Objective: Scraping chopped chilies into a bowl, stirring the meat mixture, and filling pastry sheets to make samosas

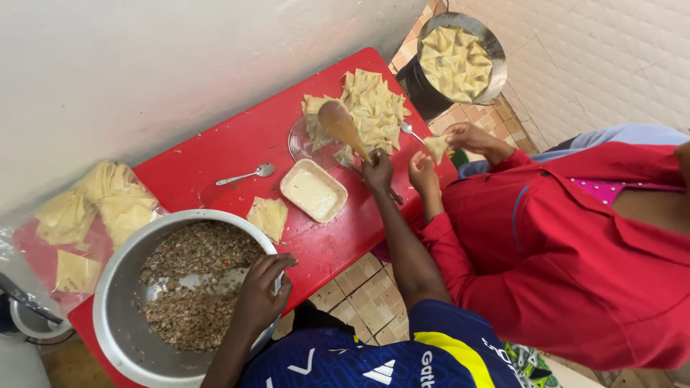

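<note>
Your left hand (260, 294) clasps the rim of the big metal bowl (122, 316) of minced filling at the lower left of the frame, while your right hand (379, 174) is clenched around the handle of the wooden spoon (343, 126) over the pile of folded pastries (374, 108) at upper centre. The bowl overhangs the red table (237, 147), so leaning on its rim could tip it. A careless sweep of the spoon might knock pastries off the far edge or bump the other person's hands (467, 136) just to the right.
</note>
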